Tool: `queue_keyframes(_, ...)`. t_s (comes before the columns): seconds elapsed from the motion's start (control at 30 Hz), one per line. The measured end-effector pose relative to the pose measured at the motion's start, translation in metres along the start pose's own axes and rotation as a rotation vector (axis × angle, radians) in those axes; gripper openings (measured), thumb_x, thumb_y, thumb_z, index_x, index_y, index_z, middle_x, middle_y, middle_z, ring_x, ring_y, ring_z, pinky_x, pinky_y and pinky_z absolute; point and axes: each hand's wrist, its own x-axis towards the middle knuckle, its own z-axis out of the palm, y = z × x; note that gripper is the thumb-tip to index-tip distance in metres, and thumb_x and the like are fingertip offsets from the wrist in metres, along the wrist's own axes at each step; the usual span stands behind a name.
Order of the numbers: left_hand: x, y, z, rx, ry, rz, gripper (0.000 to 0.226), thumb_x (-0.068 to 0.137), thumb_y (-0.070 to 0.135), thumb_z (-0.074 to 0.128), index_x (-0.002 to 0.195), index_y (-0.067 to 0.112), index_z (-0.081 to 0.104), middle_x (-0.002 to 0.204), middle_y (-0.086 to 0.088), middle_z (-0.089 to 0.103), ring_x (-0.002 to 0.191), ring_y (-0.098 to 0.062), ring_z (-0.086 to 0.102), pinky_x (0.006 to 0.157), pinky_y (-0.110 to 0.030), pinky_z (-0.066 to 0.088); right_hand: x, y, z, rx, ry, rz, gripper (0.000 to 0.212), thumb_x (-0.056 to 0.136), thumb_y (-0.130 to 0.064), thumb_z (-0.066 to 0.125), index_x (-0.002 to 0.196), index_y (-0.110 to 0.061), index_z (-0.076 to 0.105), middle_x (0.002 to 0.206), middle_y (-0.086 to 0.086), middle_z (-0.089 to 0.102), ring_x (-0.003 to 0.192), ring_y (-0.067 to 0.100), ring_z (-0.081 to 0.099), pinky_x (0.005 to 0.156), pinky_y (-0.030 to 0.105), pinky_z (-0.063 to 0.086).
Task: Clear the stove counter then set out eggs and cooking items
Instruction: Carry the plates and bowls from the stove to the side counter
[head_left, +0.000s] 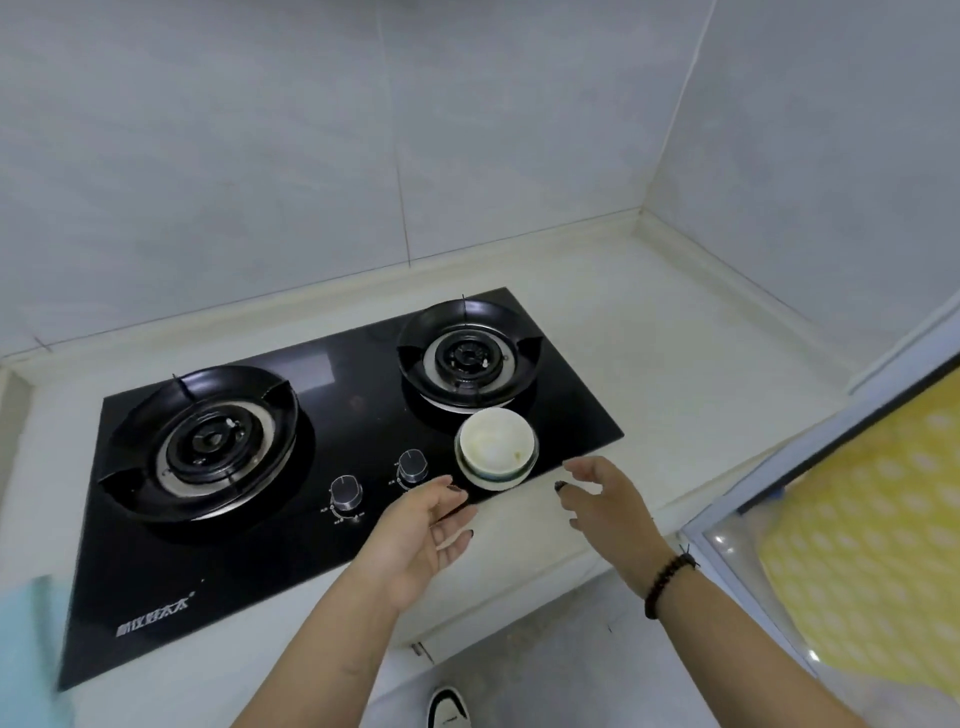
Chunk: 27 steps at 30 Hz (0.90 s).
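A stack of small white ceramic bowls (496, 449) is seen on the front right corner of the black glass two-burner gas stove (332, 462), at five o'clock from the right burner (469, 360). The left hand (423, 535) is held released at seven o'clock from the bowls, the right hand (605, 501) released at four o'clock; neither is touching them. A dark beaded bracelet (667, 582) is worn on the right wrist.

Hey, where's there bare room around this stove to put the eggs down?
The widest bare patch is the counter right of the stove, running back to the corner walls. A narrower strip lies behind the stove. The stove's front right corner is crowded: the bowls, knobs, left hand and right hand.
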Motion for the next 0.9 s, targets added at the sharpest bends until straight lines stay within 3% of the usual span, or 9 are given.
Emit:
queue_keyframes(0.2, 0.056, 0.021, 0.008, 0.027, 0.081, -0.061, 0.040, 0.092, 0.010, 0.055, 0.132, 0.020, 0.052, 0.120, -0.008, 0.057, 0.119, -0.027, 0.052, 0.092, -0.042, 0.048, 0.065, -0.016, 0.010, -0.072, -0.081, 0.074, 0.034, 0.092, -0.023, 0.058, 0.125, -0.020, 0.050, 0.127, 0.002, 0.049, 0.112, 0.022, 0.054, 0.097, 0.042, 0.049)
queue_keyframes(0.37, 0.083, 0.026, 0.021, 0.052, 0.142, -0.098, 0.052, 0.088, 0.012, 0.061, 0.137, 0.024, 0.046, 0.137, -0.008, 0.047, 0.128, -0.029, 0.042, 0.089, -0.043, 0.045, 0.107, -0.022, 0.018, -0.062, -0.178, 0.128, 0.037, 0.094, -0.032, 0.054, 0.129, -0.022, 0.047, 0.123, 0.006, 0.052, 0.102, 0.017, 0.056, 0.087, 0.038, 0.052)
queue_keyframes(0.47, 0.093, 0.021, 0.030, 0.066, 0.148, -0.127, 0.029, 0.088, 0.014, 0.060, 0.117, 0.016, 0.059, 0.126, -0.011, 0.059, 0.116, -0.029, 0.055, 0.081, -0.042, 0.050, 0.132, -0.025, 0.020, -0.017, -0.282, 0.181, 0.027, 0.096, -0.029, 0.052, 0.122, -0.022, 0.051, 0.105, 0.005, 0.061, 0.089, 0.017, 0.059, 0.087, 0.044, 0.053)
queue_keyframes(0.53, 0.095, 0.017, 0.039, 0.029, 0.184, -0.112, 0.017, 0.090, 0.014, 0.057, 0.105, 0.012, 0.063, 0.115, -0.012, 0.064, 0.104, -0.029, 0.061, 0.081, -0.042, 0.052, 0.144, -0.023, 0.019, 0.034, -0.381, 0.243, 0.021, 0.097, -0.027, 0.050, 0.117, -0.023, 0.055, 0.107, 0.000, 0.062, 0.094, 0.017, 0.061, 0.086, 0.044, 0.055)
queue_keyframes(0.7, 0.092, 0.000, 0.060, -0.106, 0.305, -0.023, 0.025, 0.091, 0.014, 0.054, 0.111, 0.012, 0.067, 0.104, -0.011, 0.070, 0.093, -0.026, 0.063, 0.079, -0.039, 0.048, 0.154, -0.009, 0.013, 0.066, -0.583, 0.258, 0.011, 0.098, -0.034, 0.052, 0.104, -0.033, 0.060, 0.113, -0.001, 0.064, 0.103, 0.021, 0.063, 0.076, 0.037, 0.058)
queue_keyframes(0.8, 0.095, -0.011, 0.071, -0.203, 0.414, 0.033, 0.027, 0.089, 0.016, 0.054, 0.113, 0.011, 0.067, 0.093, -0.009, 0.068, 0.084, -0.025, 0.054, 0.071, -0.035, 0.042, 0.165, -0.009, 0.011, 0.077, -0.661, 0.264, 0.015, 0.097, -0.035, 0.054, 0.111, -0.032, 0.058, 0.118, -0.003, 0.061, 0.106, 0.020, 0.062, 0.072, 0.034, 0.060)
queue_keyframes(0.9, 0.093, -0.019, 0.081, -0.285, 0.475, 0.068, 0.029, 0.088, 0.019, 0.056, 0.114, 0.011, 0.066, 0.095, -0.009, 0.070, 0.084, -0.026, 0.050, 0.079, -0.039, 0.050, 0.171, -0.013, 0.009, 0.063, -0.740, 0.273, 0.020, 0.097, -0.032, 0.054, 0.117, -0.027, 0.056, 0.120, 0.001, 0.059, 0.105, 0.022, 0.064, 0.070, 0.033, 0.060)
